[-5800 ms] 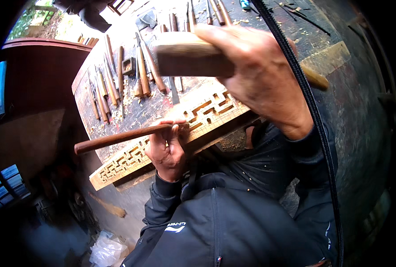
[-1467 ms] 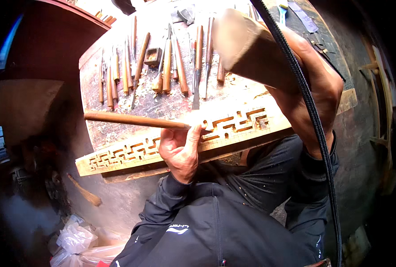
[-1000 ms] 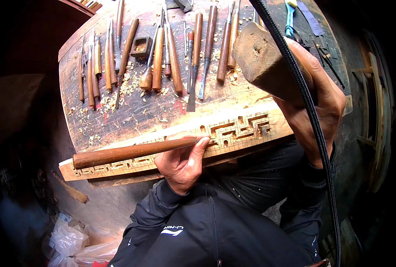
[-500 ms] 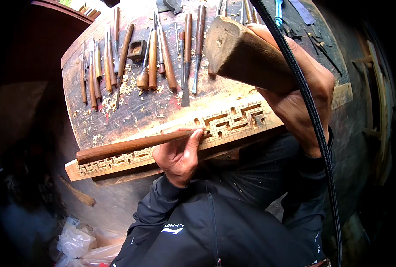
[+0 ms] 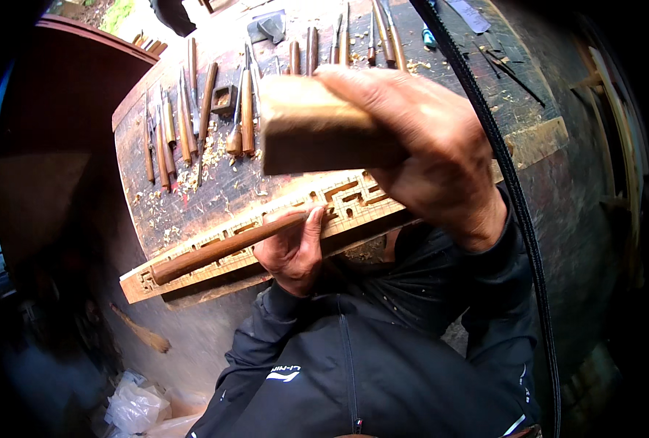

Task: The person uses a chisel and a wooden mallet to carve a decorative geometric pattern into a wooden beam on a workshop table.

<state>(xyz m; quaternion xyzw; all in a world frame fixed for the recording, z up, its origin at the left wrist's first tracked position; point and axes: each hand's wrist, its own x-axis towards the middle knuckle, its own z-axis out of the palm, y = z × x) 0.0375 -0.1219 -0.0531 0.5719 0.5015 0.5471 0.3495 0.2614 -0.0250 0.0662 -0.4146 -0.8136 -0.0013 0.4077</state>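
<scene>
My left hand is closed round the lower part of a wooden-handled chisel, whose handle slants out to the left above the work. The chisel's tip lies at a carved wooden board with a cut meander pattern and pencilled grid lines; the cutting edge itself is too small to make out. Held in my right hand is a thick wooden block mallet, raised over the board and slightly blurred. It hides part of the board's far edge and some tools behind it.
Several wooden-handled chisels lie across the bench among wood shavings. A small dark square box sits among them. A black braided cord hangs down at the right. On the floor at left are a small broom and plastic bags.
My right hand has swung the mallet left and turned it over the board. The chisel in my left hand keeps its place at the board, while the whole view has shifted slightly.
</scene>
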